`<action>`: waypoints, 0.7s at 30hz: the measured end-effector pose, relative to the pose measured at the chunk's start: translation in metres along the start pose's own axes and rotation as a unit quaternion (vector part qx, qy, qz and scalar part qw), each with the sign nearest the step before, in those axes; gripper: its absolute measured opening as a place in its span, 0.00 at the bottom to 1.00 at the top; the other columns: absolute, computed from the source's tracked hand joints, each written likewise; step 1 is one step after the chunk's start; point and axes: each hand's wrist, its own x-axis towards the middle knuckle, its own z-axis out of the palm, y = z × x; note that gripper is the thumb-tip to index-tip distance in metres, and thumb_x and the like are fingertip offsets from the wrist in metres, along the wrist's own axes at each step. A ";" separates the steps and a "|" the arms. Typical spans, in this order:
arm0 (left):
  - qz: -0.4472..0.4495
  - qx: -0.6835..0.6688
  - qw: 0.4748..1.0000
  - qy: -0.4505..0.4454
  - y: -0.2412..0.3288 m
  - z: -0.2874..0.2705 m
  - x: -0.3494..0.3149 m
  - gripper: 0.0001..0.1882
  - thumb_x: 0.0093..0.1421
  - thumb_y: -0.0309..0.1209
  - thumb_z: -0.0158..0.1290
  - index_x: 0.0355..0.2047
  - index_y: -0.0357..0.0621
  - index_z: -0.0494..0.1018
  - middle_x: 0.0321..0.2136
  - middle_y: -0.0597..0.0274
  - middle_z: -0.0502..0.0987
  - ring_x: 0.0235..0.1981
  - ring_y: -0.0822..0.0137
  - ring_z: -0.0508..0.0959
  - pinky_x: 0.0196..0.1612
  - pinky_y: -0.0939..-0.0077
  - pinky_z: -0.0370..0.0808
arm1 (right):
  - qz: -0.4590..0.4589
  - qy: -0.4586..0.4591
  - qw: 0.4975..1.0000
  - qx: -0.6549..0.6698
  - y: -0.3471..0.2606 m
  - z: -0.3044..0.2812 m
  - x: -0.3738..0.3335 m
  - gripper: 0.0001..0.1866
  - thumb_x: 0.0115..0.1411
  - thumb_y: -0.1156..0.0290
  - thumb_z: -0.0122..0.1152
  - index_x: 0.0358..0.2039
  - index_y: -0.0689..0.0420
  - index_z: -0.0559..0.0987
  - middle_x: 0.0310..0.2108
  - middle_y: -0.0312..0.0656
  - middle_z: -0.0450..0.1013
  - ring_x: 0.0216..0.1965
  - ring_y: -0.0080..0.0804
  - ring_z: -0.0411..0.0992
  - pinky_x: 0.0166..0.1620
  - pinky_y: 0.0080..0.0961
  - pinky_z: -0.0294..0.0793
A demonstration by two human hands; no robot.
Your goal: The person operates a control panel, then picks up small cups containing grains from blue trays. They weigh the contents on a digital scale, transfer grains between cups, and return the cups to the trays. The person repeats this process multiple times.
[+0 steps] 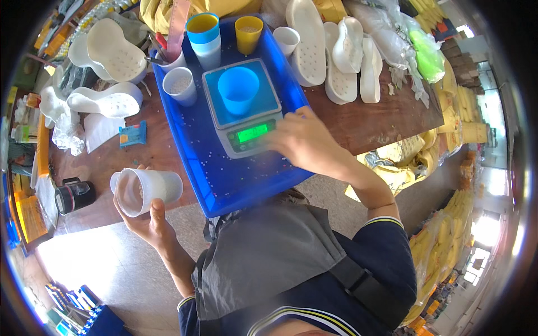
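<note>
My left hand (pixel 150 224) is wrapped around a translucent white plastic jug (pixel 159 189), tilted on its side with pale granules inside. My right hand (pixel 302 137) has its fingers curled together at the right end of the digital scale's (pixel 230 140) control panel; blur hides the fingertips and anything between them. On the scale's square platform sits a blue plastic cup (pixel 239 92). The scale's display glows green. Beneath it is a deep blue tray (pixel 210 208), with small white granules scattered over its floor.
Stacked cups (pixel 203 39), a yellow cup (pixel 248 35) and a white cup of granules (pixel 180 87) stand around the scale. White foam soles (pixel 307 47) lie on both sides of the brown table (pixel 386 126). A black mug (pixel 75 196) is at the left.
</note>
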 end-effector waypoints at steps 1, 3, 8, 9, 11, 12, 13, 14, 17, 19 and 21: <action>0.001 -0.009 1.000 -0.006 0.001 0.000 0.002 0.49 0.46 0.59 0.68 0.59 0.39 0.63 0.49 0.45 0.77 0.52 0.52 0.78 0.54 0.55 0.77 | 0.025 0.044 0.999 -0.009 0.002 -0.010 0.000 0.06 0.54 0.69 0.66 0.34 0.53 0.83 0.27 0.37 0.75 0.35 0.34 0.73 0.44 0.33 0.65; 0.025 -0.010 0.999 -0.042 0.001 0.002 0.009 0.46 0.51 0.55 0.66 0.60 0.36 0.62 0.51 0.43 0.75 0.54 0.52 0.76 0.56 0.55 0.75 | 0.063 0.137 0.988 -0.014 0.012 -0.028 0.003 0.06 0.55 0.70 0.68 0.34 0.52 0.83 0.24 0.38 0.73 0.30 0.35 0.72 0.40 0.30 0.67; 0.037 -0.004 0.995 -0.088 0.002 0.015 0.026 0.46 0.47 0.48 0.71 0.58 0.35 0.63 0.51 0.51 0.73 0.56 0.56 0.73 0.59 0.58 0.70 | 0.134 0.178 0.974 0.034 0.034 -0.035 0.010 0.17 0.54 0.72 0.68 0.46 0.56 0.78 0.34 0.42 0.77 0.37 0.38 0.75 0.43 0.34 0.72; 0.038 0.007 0.994 -0.100 0.002 0.019 0.028 0.45 0.48 0.47 0.71 0.58 0.35 0.63 0.51 0.51 0.73 0.55 0.57 0.74 0.59 0.58 0.70 | 0.134 0.177 0.973 0.060 0.037 -0.031 0.011 0.21 0.54 0.72 0.69 0.49 0.56 0.77 0.37 0.43 0.77 0.39 0.37 0.76 0.46 0.33 0.73; 0.035 0.018 0.989 -0.139 0.006 0.026 0.031 0.43 0.49 0.43 0.71 0.58 0.34 0.63 0.50 0.51 0.73 0.55 0.57 0.74 0.58 0.59 0.70 | 0.134 0.162 0.971 0.111 0.041 -0.023 0.014 0.26 0.53 0.72 0.71 0.53 0.56 0.75 0.41 0.44 0.77 0.43 0.37 0.76 0.49 0.32 0.73; 0.018 -0.002 0.987 -0.158 0.006 0.032 0.034 0.41 0.49 0.38 0.72 0.58 0.35 0.63 0.50 0.51 0.73 0.54 0.58 0.74 0.58 0.61 0.71 | 0.134 0.151 0.970 0.134 0.044 -0.020 0.017 0.27 0.52 0.72 0.71 0.54 0.56 0.74 0.43 0.44 0.76 0.45 0.38 0.75 0.51 0.32 0.73; 0.008 -0.007 0.986 -0.164 0.008 0.036 0.035 0.41 0.48 0.38 0.72 0.58 0.35 0.63 0.50 0.51 0.73 0.54 0.59 0.74 0.58 0.62 0.71 | 0.132 0.142 0.969 0.155 0.047 -0.017 0.019 0.29 0.52 0.71 0.72 0.55 0.57 0.73 0.45 0.45 0.76 0.47 0.38 0.75 0.52 0.32 0.73; -0.001 -0.013 0.985 -0.169 0.009 0.040 0.036 0.41 0.48 0.37 0.72 0.57 0.35 0.63 0.50 0.51 0.73 0.54 0.59 0.74 0.58 0.62 0.71 | 0.135 0.127 0.969 0.166 0.050 -0.014 0.020 0.32 0.50 0.70 0.74 0.56 0.59 0.72 0.47 0.47 0.75 0.49 0.40 0.75 0.53 0.33 0.73; -0.019 -0.031 0.983 -0.179 0.012 0.048 0.041 0.42 0.46 0.35 0.74 0.57 0.35 0.64 0.49 0.52 0.74 0.52 0.61 0.75 0.58 0.65 0.71 | 0.119 0.118 0.973 0.157 0.056 -0.010 0.024 0.35 0.50 0.69 0.74 0.58 0.60 0.70 0.51 0.49 0.73 0.53 0.41 0.73 0.56 0.34 0.71; -0.012 -0.023 0.982 -0.188 0.013 0.051 0.043 0.41 0.47 0.34 0.73 0.57 0.35 0.64 0.49 0.52 0.74 0.51 0.62 0.76 0.58 0.65 0.71 | 0.115 0.114 0.971 0.174 0.057 -0.008 0.029 0.40 0.50 0.68 0.75 0.61 0.60 0.66 0.55 0.49 0.71 0.57 0.43 0.70 0.59 0.34 0.69; -0.007 -0.004 0.981 -0.196 0.014 0.054 0.045 0.39 0.47 0.32 0.72 0.56 0.35 0.65 0.49 0.52 0.74 0.51 0.63 0.75 0.58 0.66 0.71 | 0.098 0.113 0.968 0.201 0.054 -0.004 0.038 0.45 0.49 0.66 0.76 0.64 0.60 0.62 0.59 0.50 0.68 0.61 0.44 0.67 0.62 0.35 0.67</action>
